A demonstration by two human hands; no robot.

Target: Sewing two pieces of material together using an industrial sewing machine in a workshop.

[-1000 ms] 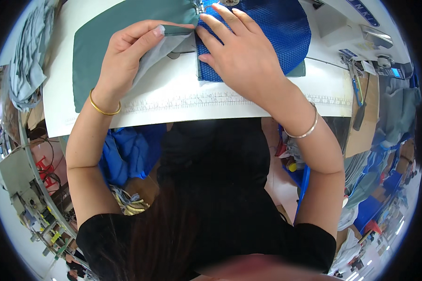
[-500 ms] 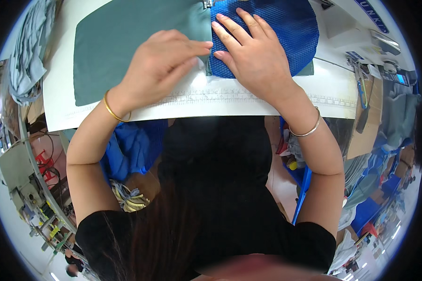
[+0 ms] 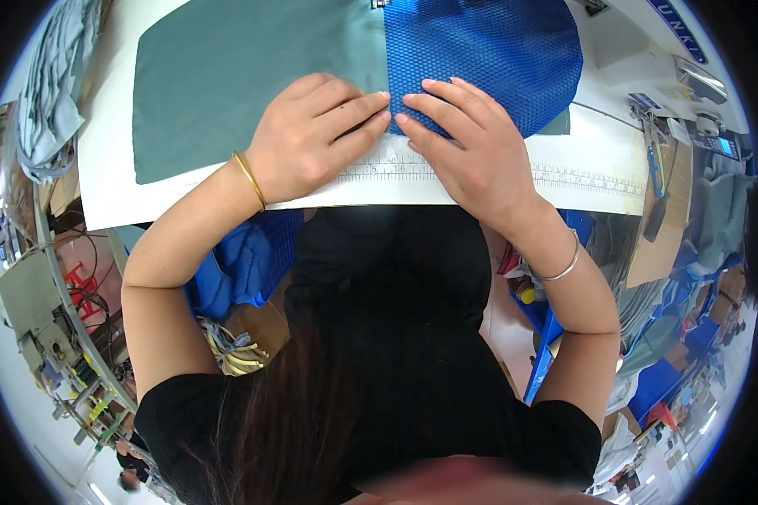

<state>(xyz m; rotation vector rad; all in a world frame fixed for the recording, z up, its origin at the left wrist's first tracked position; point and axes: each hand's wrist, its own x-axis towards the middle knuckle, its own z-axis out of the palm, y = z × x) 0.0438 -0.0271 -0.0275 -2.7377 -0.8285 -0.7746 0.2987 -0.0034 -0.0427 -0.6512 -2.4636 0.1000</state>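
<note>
**Pressing green cloth [image 3: 227, 93] and blue mesh [image 3: 505, 55] flat along a shared border**

Meeting at the top middle of the frame, green on the left and blue on the right, just below a metal presser foot [image 3: 380, 3] partly cut off by the upper edge. Spread out smooth, probably to leave the border straight and easy to see. Showing also a sliver of green past the mesh's lower right edge, perhaps from a layer underneath.

Resting left grip [image 3: 316, 135] near the centre, over the lower edge of the green cloth, with fingers half curled and tips at the border. With the thumb hidden, cannot tell about any pinch on the fabric. Laying right grip [image 3: 484, 156] palm down, right of centre, fingers loosely spread, tips on the lower mesh, closed around nothing. Set on either side of the border, likely for steadying both materials with light, even pressure.

Supported from below by a white surface [image 3: 109, 160], marked with a ruler strip [image 3: 581, 178] along the near edge, handy for a quick check of length. Bordered at the right of the frame by hand tools [image 3: 655, 220] and cardboard [image 3: 669, 244], seemingly kept within reach yet clear of the cloth. Flanked at the upper left by hanging grey fabric [image 3: 50, 93], and at the lower left by blue cloth [image 3: 232, 265] in a crate [image 3: 282, 244], below the surface.
</note>
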